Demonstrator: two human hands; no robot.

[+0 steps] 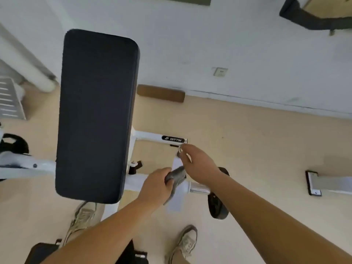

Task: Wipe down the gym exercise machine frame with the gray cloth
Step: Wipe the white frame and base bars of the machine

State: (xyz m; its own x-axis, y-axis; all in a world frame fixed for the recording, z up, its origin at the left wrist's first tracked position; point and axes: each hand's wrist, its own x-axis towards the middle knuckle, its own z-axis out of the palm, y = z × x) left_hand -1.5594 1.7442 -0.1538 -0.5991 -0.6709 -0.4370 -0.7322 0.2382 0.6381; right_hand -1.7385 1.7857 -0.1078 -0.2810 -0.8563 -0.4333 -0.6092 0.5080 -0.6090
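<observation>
The machine's white frame [150,137] runs out from under a large black pad [97,115], with a labelled tube end at right and a chrome peg [200,188] lower down. My left hand [155,187] grips the gray cloth [176,177] against a white upright bar of the frame. My right hand [200,164] reaches over that bar, and its fingertips pinch a small metal ring or pin [180,149] just below the labelled tube end. Most of the cloth is hidden by the two hands.
A black weight plate [217,206] hangs on the chrome peg behind my right wrist. My two shoes [187,242] stand on the beige floor below. Another white frame foot [314,182] lies at right, and a white wall with a socket [220,71] is beyond.
</observation>
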